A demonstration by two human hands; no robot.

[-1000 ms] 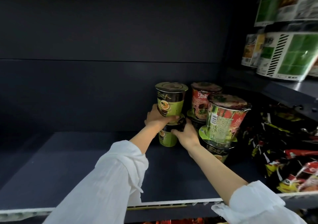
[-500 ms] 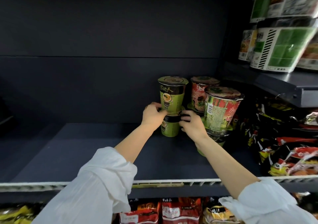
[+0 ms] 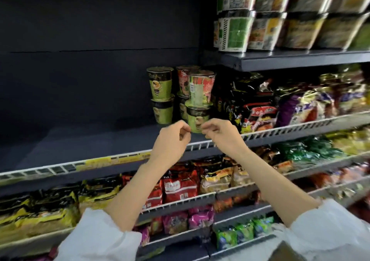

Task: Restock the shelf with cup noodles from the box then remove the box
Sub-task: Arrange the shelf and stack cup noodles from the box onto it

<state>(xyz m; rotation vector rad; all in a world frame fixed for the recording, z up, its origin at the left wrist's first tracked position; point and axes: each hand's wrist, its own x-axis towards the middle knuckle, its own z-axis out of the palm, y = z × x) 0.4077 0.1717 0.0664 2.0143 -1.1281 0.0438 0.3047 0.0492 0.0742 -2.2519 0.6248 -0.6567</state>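
Head view. Shelf [image 3: 96,140]: dark, wire front rail. Cup noodles [image 3: 181,97]: three two-high stacks at the shelf's right end, 12 o'clock from the hands. Left hand [image 3: 172,138]: in front of the rail, fingers loosely curled, holding nothing. Right hand [image 3: 219,133]: just beside it at 3 o'clock, likewise empty. Noodle packets [image 3: 258,112]: right of the cups.

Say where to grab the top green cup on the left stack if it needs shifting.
Grip the top green cup around its side wall, just under the wider black rim band, coming from the front or the open left. It stands upright on another green cup, so lift straight. Red cups crowd its right. Both hands, left hand and right hand, hold nothing.
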